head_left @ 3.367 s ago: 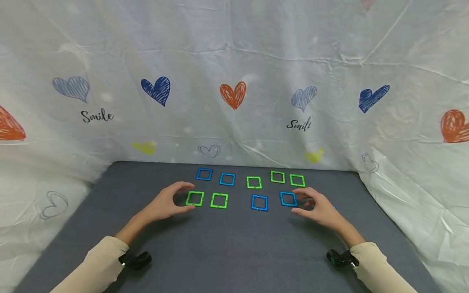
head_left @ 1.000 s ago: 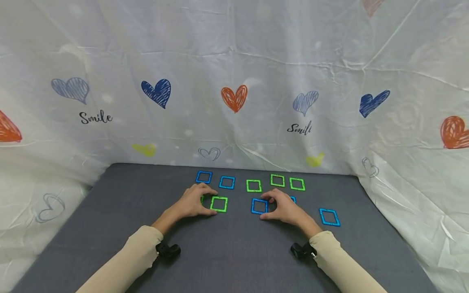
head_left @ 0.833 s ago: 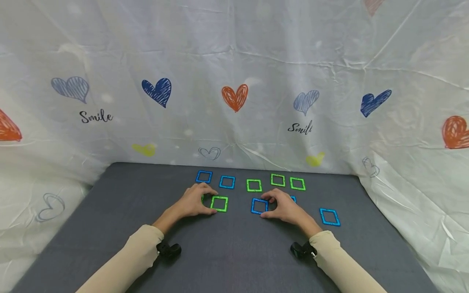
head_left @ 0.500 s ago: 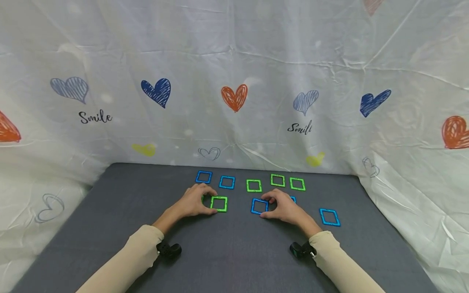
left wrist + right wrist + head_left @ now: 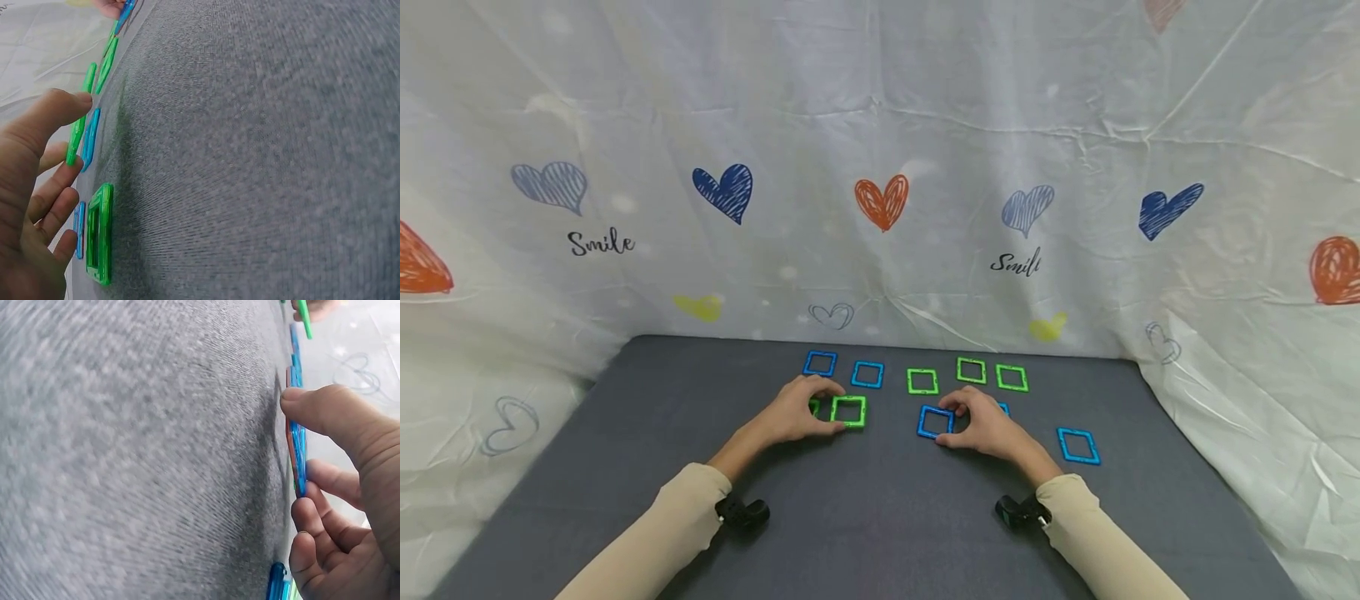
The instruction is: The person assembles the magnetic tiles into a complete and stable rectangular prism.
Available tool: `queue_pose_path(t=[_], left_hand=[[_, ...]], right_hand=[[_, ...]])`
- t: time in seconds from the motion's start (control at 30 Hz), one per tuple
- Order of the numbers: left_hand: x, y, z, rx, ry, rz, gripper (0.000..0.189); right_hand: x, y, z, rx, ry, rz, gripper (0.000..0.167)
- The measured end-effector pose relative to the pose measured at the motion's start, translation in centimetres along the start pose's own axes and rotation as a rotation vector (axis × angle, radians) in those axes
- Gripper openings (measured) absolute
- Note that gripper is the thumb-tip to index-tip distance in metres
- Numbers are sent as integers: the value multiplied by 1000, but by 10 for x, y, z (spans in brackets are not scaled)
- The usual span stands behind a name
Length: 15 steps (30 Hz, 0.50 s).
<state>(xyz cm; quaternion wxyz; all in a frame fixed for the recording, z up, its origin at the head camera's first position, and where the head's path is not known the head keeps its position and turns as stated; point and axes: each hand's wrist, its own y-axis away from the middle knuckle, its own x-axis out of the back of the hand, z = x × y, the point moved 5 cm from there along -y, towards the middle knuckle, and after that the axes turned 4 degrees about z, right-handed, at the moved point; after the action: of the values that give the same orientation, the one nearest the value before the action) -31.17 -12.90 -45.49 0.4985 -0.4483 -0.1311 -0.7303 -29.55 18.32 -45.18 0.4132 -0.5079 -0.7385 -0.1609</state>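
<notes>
My left hand (image 5: 792,410) pinches a hollow green square magnetic tile (image 5: 862,413) between thumb and fingers. In the left wrist view that tile (image 5: 76,137) is raised off the cloth. A second green tile (image 5: 106,234) lies below the hand, mostly hidden in the head view. My right hand (image 5: 983,423) pinches a hollow blue square tile (image 5: 921,422) by its near and far edges. The right wrist view shows this blue tile (image 5: 294,440) edge-on, slightly above the surface. Another blue tile (image 5: 1004,408) shows partly behind the right hand.
On the grey cloth-covered table (image 5: 880,517), two blue tiles, one of them this blue tile (image 5: 868,384), lie at the back left. Several green tiles, including this green tile (image 5: 922,392), lie at the back right. One blue tile (image 5: 1078,460) sits right of the right hand. A white curtain (image 5: 790,125) hangs behind.
Both hands have moved inward from the outer tiles to the inner ones. Over the last half second the green tile has risen slightly in my left hand; the right hand has barely moved.
</notes>
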Motion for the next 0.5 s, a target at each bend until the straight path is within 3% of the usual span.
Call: queue_pose_path(t=[0.5], left_hand=[[3,1,3,-49,68,17,51]], right_hand=[[7,-3,6,73,-48,20,48]])
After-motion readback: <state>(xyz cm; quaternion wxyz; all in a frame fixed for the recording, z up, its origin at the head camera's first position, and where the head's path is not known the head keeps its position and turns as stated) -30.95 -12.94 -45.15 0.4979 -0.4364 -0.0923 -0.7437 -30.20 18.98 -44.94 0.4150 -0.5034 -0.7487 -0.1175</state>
